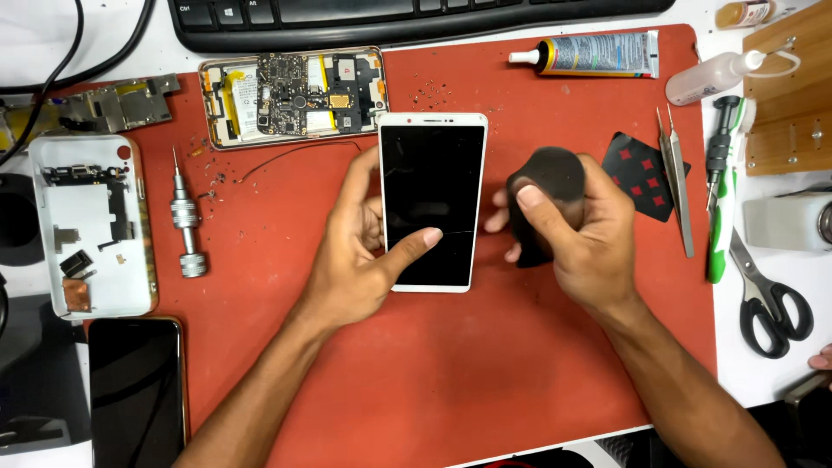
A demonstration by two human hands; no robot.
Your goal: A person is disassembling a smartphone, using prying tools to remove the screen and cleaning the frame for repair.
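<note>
A flat, glossy black phone screen point(433, 201) with a white frame is held near the middle of the red mat point(451, 381). It is gripped by the left hand point(360, 251), fingers curled behind, thumb pressed on the glass. A rounded, matte black pad point(548, 186) is clasped by the right hand point(585, 238), fingers closed around it. Toward the mat's top edge an opened phone body point(295, 95) is laid; a ribbed metal screwdriver point(185, 227) lies by the left edge.

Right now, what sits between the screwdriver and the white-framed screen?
Head view: only the left hand, gripping the white-framed screen; otherwise bare red mat beside the screwdriver.
</note>
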